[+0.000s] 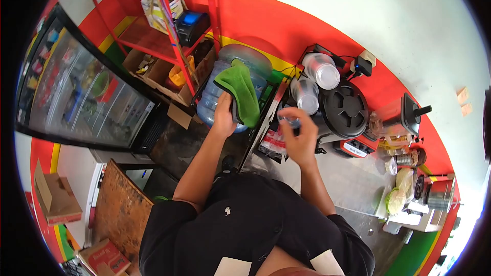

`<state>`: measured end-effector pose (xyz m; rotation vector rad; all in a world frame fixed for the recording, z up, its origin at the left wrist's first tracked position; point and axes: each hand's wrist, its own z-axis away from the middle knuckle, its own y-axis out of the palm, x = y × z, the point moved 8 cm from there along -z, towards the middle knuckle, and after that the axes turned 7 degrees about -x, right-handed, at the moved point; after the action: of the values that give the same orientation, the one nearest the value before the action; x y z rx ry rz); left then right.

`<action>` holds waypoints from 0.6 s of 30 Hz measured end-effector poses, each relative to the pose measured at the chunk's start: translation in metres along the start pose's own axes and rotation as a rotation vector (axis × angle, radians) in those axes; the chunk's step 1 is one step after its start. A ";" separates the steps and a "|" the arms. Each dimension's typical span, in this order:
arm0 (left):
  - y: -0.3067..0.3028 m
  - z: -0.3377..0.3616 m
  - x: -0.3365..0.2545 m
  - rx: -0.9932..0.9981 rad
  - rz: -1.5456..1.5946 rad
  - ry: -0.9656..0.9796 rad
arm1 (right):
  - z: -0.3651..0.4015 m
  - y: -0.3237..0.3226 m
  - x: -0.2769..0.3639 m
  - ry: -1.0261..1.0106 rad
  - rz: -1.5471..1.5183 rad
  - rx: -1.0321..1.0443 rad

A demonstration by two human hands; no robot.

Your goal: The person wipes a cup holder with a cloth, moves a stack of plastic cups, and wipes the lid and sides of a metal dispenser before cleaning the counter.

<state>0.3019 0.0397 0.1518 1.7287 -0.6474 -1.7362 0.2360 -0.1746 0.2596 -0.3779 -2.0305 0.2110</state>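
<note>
A green cloth (pixel 243 92) with a dark edge hangs from my left hand (pixel 224 115), whose fingers are closed on it. Behind the cloth stands a large blue water jug (pixel 210 97), partly hidden. My right hand (pixel 302 135) is raised over the near left end of the metal counter (pixel 337 184), fingers curled round a small, shiny, clear-looking thing (pixel 292 121) that I cannot make out. Close beyond that hand are clear plastic cups (pixel 305 97) in stacks and a large black-lidded container (pixel 346 107). A red-and-white packet (pixel 273 140) lies just left of it.
A glass-door fridge (pixel 87 84) stands at left, near a red shelf rack (pixel 148 41) with cardboard boxes. Along the counter are a blender jug (pixel 399 115), jars and bags. A worn wooden board (pixel 120 204) and an open carton (pixel 59 197) are at lower left.
</note>
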 end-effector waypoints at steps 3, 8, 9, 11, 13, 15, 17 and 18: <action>-0.013 -0.022 0.025 0.088 -0.211 0.014 | 0.009 -0.046 -0.033 0.064 0.136 -0.480; 0.023 -0.035 0.102 0.124 -0.384 -0.106 | 0.019 -0.059 -0.058 0.242 0.272 -0.520; 0.032 -0.037 0.113 0.155 -0.427 -0.122 | 0.021 -0.058 -0.059 0.242 0.292 -0.528; 0.039 -0.039 0.130 0.159 -0.559 -0.184 | 0.023 -0.045 -0.073 0.317 -0.014 -0.503; 0.043 -0.046 0.138 0.104 -0.573 -0.253 | 0.025 -0.042 -0.080 0.361 0.050 -0.444; 0.045 -0.056 0.140 0.040 -0.502 -0.173 | 0.026 -0.036 -0.088 0.432 -0.044 -0.390; 0.030 -0.072 0.141 -0.106 -0.672 -0.055 | 0.026 -0.034 -0.088 0.416 -0.038 -0.391; 0.030 -0.070 0.138 -0.178 -0.601 -0.120 | 0.025 -0.034 -0.087 0.418 -0.036 -0.389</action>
<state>0.3778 -0.0744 0.0730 1.8130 0.0013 -2.2299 0.2463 -0.2366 0.1858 -0.5737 -1.6544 -0.2722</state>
